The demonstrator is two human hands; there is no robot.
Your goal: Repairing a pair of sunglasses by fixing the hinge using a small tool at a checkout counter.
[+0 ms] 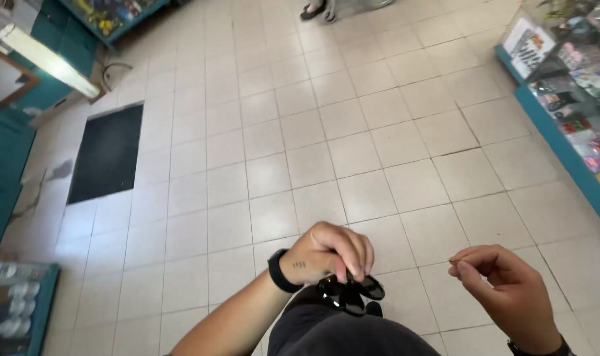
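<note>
Standing position, view straight down over a pale tiled floor (pixel 352 151). Left hand (pixel 326 254) held in front of the waist, fingers curled down in a closed grip on a pair of dark sunglasses (pixel 349 293); the glasses hang just below the fingertips, lenses glossy, over the person's dark clothing. A black band (pixel 278 271) sits on the left wrist. Right hand (pixel 511 293) is off to the side, apart from the glasses, thumb and forefinger pinched narrow on something very small and brownish (pixel 452 262); too small to say what it is, possibly a screw or a small fitting. Surroundings: dark mat (pixel 108 153) set into the floor at left, teal display cases (pixel 564 86) with packaged goods at right, another person's feet (pixel 316 9) at the top edge. Judgement on handling: the small piece looks the weak point, since a drop onto these tiles would make it hard to find, so the pinch should stay firm and the hands should meet close to the body. The left hand would do better holding the frame by its edge, fingers off the lenses, and steady, so that the right brings the piece across, not both moving at once.
</note>
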